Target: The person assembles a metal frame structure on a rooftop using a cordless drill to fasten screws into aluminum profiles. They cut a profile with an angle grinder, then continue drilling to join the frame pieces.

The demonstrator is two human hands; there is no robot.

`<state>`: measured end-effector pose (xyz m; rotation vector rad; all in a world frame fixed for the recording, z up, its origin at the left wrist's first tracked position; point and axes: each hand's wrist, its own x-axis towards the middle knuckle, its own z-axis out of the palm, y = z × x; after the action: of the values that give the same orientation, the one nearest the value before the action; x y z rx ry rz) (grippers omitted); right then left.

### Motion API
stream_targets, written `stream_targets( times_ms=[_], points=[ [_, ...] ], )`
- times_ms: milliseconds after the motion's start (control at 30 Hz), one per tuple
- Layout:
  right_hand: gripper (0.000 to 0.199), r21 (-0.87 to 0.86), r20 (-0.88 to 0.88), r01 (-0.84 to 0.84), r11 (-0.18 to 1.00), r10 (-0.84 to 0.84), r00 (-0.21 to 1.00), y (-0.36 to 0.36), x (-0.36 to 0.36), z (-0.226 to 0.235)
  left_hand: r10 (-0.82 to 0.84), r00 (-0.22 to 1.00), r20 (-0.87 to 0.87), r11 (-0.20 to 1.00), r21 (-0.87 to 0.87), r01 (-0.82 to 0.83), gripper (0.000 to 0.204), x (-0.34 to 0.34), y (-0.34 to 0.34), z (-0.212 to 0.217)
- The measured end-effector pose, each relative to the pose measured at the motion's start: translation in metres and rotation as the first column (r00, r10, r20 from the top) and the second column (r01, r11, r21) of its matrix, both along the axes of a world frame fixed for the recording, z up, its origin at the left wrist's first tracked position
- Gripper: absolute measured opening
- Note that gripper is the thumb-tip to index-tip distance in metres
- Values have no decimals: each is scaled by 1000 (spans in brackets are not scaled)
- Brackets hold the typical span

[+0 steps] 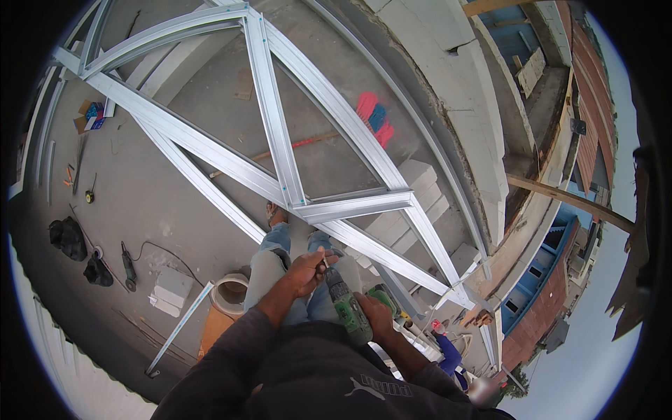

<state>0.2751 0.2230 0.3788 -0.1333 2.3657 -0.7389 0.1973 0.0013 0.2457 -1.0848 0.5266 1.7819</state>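
right hand (376, 316) wraps the drill (352, 315); left hand (306, 274) pinches its tip, seemingly readying it; next likely calls for steady aim toward the truss (278, 126), twelve o'clock.

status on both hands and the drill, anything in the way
Right hand holding green drill. Left hand pinching its bit. Metal frame just ahead.

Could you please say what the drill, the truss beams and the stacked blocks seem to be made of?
Drill: probably moulded plastic, given its rounded green and dark casing. Truss beams: likely galvanised steel or aluminium, with a bright silvery sheen and ribbed faces. Stacked blocks: perhaps lightweight concrete, being matt, pale and square-edged.
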Motion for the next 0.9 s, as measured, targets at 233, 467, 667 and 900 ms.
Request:
stream_targets(
  times_ms=[233,467,667,900],
  points=[
    [54,-107,-33,466,878,-471,881,77,10,-49,-567,759,-320,813,-366,453,59,-44,111,-18],
    [49,131,-23,656,743,-659,752,202,-46,-146,-789,515,-334,611,-338,716,94,-79,279,-57],
    [39,398,131,391,830,-474,871,288,-95,-205,-832,418,-364,537,-341,772,99,-97,360,-72],
    [44,404,218,252,880,-360,907,316,-114,-219,-804,510,-307,595,-372,713,100,-92,383,-88]
  ],
)
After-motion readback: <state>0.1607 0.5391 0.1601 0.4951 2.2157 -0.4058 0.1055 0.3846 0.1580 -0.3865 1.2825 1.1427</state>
